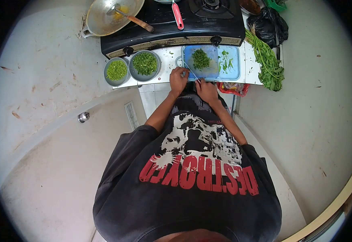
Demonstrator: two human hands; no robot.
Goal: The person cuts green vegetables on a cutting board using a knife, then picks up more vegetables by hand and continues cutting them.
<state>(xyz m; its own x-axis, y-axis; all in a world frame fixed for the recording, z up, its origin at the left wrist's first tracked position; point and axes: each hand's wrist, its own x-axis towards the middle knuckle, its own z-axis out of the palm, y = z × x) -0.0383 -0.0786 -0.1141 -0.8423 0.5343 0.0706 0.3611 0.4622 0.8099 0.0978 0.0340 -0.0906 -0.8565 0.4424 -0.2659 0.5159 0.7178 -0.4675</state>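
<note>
Right hand [207, 91] wrapped round the knife [192, 73], blade slanting toward the left hand [178, 80], fingers bunched, can't tell on what! Chopped greens [201, 59] on the blue board [213, 51] just beyond both hands, bowls [144, 79] left of them.

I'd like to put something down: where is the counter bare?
A small patch of counter, between the larger bowl and the blue board; also a white strip between the tray and the leafy greens. Crowded: the board's near edge, with left hand, right hand and knife.
</note>
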